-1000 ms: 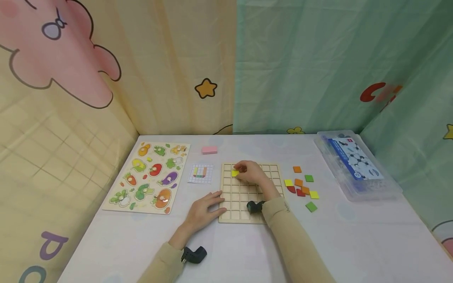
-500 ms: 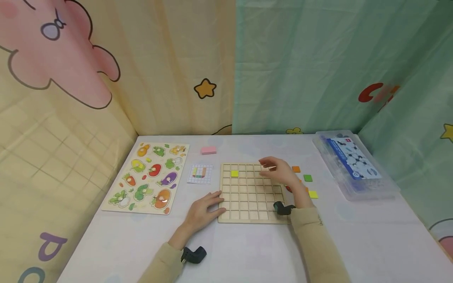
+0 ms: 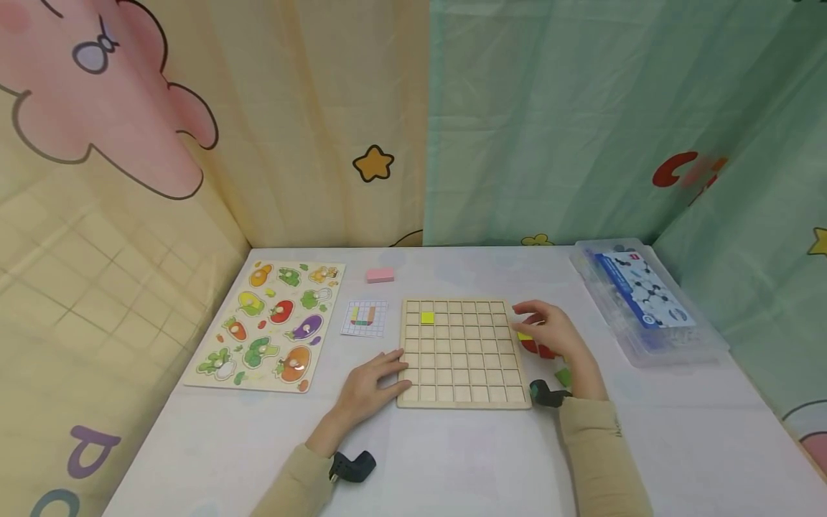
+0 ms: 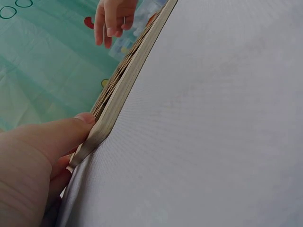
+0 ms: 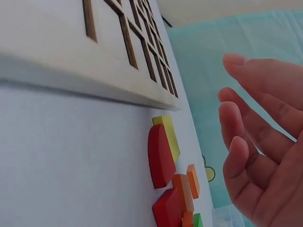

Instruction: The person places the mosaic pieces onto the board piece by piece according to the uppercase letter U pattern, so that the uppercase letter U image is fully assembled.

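1. Printed curtains (image 3: 336, 86) hang behind the white tabletop (image 3: 465, 456) that I have in view.
2. I have the left hand (image 3: 370, 389) resting against the left edge of the grid board (image 3: 464, 359), fingers slightly apart.
3. I see the right hand (image 3: 549, 330) just past the board's opposite edge, fingers loosely bent, nothing visible between them.
4. Below those right fingers I find red pieces (image 5: 161, 153), a yellow piece (image 5: 169, 131) and orange pieces (image 5: 183, 191).
5. One yellow tile (image 3: 427, 317) sits in a board cell, beyond the left fingertips and well apart from the right ones.
6. Also beyond the left fingers lie a pattern card (image 3: 364, 319) and, farther off, a pink block (image 3: 380, 275).
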{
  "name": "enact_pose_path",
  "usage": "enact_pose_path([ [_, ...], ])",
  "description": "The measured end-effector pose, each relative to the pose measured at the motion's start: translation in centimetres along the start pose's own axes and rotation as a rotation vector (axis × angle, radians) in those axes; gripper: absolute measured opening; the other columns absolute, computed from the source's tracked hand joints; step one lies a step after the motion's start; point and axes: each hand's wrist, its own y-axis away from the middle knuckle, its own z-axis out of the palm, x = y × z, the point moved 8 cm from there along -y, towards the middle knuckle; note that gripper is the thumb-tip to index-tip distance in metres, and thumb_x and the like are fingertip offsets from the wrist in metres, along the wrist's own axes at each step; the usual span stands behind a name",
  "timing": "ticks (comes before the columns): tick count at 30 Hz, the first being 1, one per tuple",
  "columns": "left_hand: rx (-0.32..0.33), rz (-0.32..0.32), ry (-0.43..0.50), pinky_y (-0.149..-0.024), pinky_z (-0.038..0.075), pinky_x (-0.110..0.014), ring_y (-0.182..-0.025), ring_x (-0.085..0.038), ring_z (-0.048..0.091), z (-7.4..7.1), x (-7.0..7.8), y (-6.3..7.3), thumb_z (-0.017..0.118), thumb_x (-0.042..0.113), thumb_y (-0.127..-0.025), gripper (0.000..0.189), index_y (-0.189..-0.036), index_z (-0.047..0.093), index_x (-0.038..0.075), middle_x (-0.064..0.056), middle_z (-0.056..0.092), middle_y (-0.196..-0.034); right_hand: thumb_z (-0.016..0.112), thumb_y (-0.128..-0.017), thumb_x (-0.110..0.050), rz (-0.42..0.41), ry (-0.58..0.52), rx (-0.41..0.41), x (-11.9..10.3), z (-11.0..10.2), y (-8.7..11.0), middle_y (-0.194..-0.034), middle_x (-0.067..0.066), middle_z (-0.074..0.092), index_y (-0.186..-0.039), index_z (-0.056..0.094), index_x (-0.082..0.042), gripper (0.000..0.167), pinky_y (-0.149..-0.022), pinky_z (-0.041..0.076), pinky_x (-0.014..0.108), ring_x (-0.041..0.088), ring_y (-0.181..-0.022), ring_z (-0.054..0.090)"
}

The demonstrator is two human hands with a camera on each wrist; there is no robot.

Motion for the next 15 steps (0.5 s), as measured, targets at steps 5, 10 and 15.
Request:
enact_pose_path([
  [5, -0.008, -0.013, 0.012, -0.109, 0.034, -0.037, -0.128, -0.027, 0.044, 0.2, -0.3, 0.0, 0.069, 0.039, -0.084, 0.039, -0.113, 0.069, 0.014, 0.001, 0.053, -0.135, 0.071, -0.084, -0.025, 0.063, 0.007, -0.012, 1.5, -0.4, 0.1, -0.125, 0.018, 0.053, -0.122, 0.06, -0.006, 0.043, -0.07, 0.054, 0.029, 0.029, -0.096, 0.056],
  [10, -0.011, -0.03, 0.012, -0.109, 0.035, -0.039, -0.128, -0.028, 0.044, 0.2, -0.4, 0.1, 0.069, 0.04, -0.084, 0.039, -0.113, 0.069, 0.015, 0.003, 0.053, -0.135, 0.072, -0.083, -0.022, 0.051, 0.01, -0.028, 2.4, -0.4, 0.1, -0.129, 0.02, 0.052, -0.12, 0.06, -0.001, 0.045, -0.079, 0.052, 0.035, 0.032, -0.102, 0.056],
  [15, -0.007, -0.026, 0.015, -0.108, 0.035, -0.039, -0.128, -0.028, 0.044, 0.2, -0.3, 0.0, 0.069, 0.04, -0.083, 0.039, -0.113, 0.069, 0.015, 0.003, 0.053, -0.135, 0.073, -0.082, -0.021, 0.063, -0.009, -0.026, 3.3, -0.4, 0.2, -0.12, 0.017, 0.06, -0.121, 0.06, -0.001, 0.045, -0.08, 0.052, 0.032, 0.03, -0.101, 0.056],
])
